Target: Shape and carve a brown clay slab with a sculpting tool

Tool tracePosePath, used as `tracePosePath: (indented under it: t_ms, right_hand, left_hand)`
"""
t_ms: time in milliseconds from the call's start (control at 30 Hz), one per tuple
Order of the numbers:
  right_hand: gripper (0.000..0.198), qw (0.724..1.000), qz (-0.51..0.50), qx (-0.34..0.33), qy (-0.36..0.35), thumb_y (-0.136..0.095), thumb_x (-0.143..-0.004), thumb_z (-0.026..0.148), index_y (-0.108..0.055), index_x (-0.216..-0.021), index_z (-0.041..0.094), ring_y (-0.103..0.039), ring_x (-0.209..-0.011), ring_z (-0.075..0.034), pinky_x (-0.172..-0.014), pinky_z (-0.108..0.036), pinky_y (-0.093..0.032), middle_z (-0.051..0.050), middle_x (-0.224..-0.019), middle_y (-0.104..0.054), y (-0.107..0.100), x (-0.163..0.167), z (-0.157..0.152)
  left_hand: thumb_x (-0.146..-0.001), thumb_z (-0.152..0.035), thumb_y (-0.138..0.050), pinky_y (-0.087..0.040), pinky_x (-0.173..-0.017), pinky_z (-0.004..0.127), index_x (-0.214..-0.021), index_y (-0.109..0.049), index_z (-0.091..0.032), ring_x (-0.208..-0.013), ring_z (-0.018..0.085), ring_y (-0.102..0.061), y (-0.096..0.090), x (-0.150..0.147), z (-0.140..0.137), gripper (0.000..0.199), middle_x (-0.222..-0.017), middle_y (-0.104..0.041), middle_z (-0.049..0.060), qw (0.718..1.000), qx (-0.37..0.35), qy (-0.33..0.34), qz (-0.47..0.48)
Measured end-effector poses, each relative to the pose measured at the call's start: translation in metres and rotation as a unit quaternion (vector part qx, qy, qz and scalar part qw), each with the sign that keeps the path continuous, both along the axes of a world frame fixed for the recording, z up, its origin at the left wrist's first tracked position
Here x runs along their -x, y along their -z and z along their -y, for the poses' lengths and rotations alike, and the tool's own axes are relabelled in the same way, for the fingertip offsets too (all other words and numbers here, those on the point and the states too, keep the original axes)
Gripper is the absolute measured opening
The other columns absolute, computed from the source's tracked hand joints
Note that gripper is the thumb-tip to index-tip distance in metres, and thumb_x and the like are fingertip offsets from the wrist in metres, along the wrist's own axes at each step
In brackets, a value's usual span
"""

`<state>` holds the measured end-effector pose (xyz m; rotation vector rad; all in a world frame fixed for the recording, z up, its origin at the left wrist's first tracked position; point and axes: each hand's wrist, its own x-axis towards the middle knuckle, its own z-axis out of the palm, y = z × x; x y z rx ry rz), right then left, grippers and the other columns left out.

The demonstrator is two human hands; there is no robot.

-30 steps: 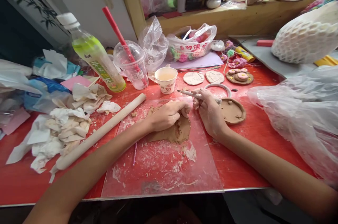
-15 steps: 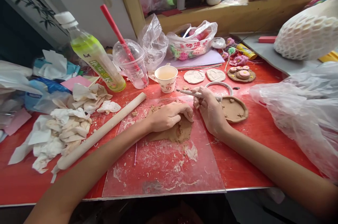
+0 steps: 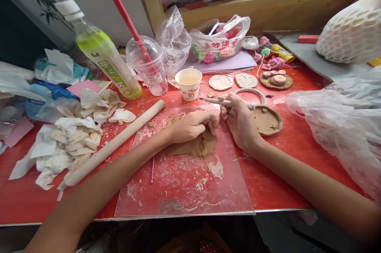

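Note:
A ragged brown clay slab (image 3: 195, 147) lies flat on a clear plastic sheet (image 3: 190, 201) smeared with clay. My left hand (image 3: 195, 126) rests over the slab, its fingers curled down and closed near the right edge; what the fingertips hold, if anything, is hidden. My right hand (image 3: 239, 122) grips a thin paintbrush (image 3: 226, 103), dark tip pointing left, just below a paper cup (image 3: 188, 82) of cloudy liquid. Partly behind that hand sit a round clay dish (image 3: 266, 121) with a raised rim and a pale ring (image 3: 253, 93).
A rolling pin (image 3: 119, 141) lies slanted at left beside crumpled tissues (image 3: 71, 141). Behind stand a green drink bottle (image 3: 104, 54) and a plastic cup (image 3: 145, 62) with a red straw. Clay discs (image 3: 220, 82) lie at the back; a plastic bag (image 3: 336, 114) fills the right.
The view has tilted down a little, so most things sit slightly higher in it. Both hands keep nearly the same pose, the right still holding the paintbrush.

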<state>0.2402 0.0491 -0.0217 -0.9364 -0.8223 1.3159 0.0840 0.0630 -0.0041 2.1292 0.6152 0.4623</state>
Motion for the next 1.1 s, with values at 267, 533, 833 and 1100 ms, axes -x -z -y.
tracePosePath:
  t_ms: [267, 533, 833, 1100]
  right_hand:
    - [0.015, 0.999, -0.035, -0.005, 0.001, -0.059, -0.077, 0.034, -0.058, -0.07, 0.02, -0.036, -0.054, -0.008, -0.05, -0.025, -0.031, 0.001, -0.071, -0.051, 0.0, 0.001, -0.001]
    - [0.019, 1.0, -0.023, -0.001, -0.005, -0.057, -0.077, 0.039, -0.055, -0.071, 0.021, -0.036, -0.055, -0.009, -0.05, -0.025, -0.032, 0.002, -0.069, -0.048, -0.002, -0.001, -0.002]
    - [0.014, 0.998, 0.054, -0.041, -0.006, -0.051, -0.083, 0.035, -0.056, -0.084, 0.022, -0.045, -0.065, -0.01, -0.063, -0.025, -0.039, 0.002, -0.074, -0.049, 0.002, 0.0, 0.003]
    - [0.021, 0.974, 0.164, -0.12, -0.1, -0.045, -0.087, 0.038, -0.059, -0.094, 0.023, -0.048, -0.061, -0.011, -0.057, -0.027, -0.039, 0.001, -0.073, -0.053, -0.003, 0.002, 0.018]
  left_hand:
    - [-0.073, -0.005, -0.034, -0.046, -0.088, 0.031, -0.092, -0.062, -0.015, -0.09, 0.014, -0.06, 0.01, 0.009, 0.002, 0.035, -0.094, -0.066, 0.004, 0.994, -0.039, -0.094, 0.035]
    - [-0.067, -0.005, -0.034, -0.047, -0.072, 0.026, -0.078, -0.056, -0.015, -0.074, 0.012, -0.058, 0.008, 0.001, -0.004, 0.026, -0.077, -0.064, 0.001, 0.995, 0.009, -0.1, 0.01]
    - [-0.075, -0.006, -0.036, -0.041, -0.094, 0.031, -0.094, -0.06, -0.015, -0.105, 0.014, -0.056, -0.02, 0.023, -0.009, 0.031, -0.107, -0.063, 0.004, 0.994, 0.03, -0.107, -0.002]
    - [-0.092, -0.022, -0.03, -0.03, -0.106, 0.033, -0.132, -0.04, -0.02, -0.127, 0.019, -0.038, -0.037, 0.076, 0.018, 0.042, -0.136, -0.044, 0.004, 0.937, -0.114, -0.154, -0.291]
